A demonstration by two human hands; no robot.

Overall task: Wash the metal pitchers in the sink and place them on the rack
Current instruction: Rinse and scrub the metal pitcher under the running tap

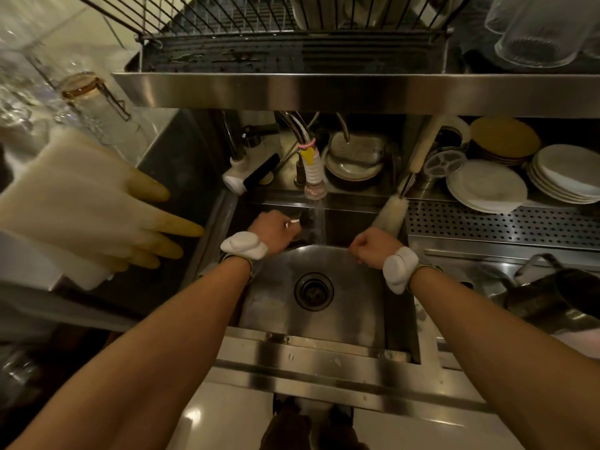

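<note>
left hand (274,230): grips small dark item under tap (313,177) | right hand (373,243): fisted (contents unclear) | rubber glove (97,203) left

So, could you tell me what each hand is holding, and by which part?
The left hand and the right hand are both closed, but what they grip cannot be told.

Both bare arms reach over the steel sink (357,306). The left hand (272,230) holds something small and pale-tipped in the stream from the faucet (313,180); what it is cannot be told. The right hand (371,246) is a closed fist beside a bottle brush (391,212). A dark metal pitcher (548,297) stands on the bench to the right, a wire rack (259,24) above.
</note>
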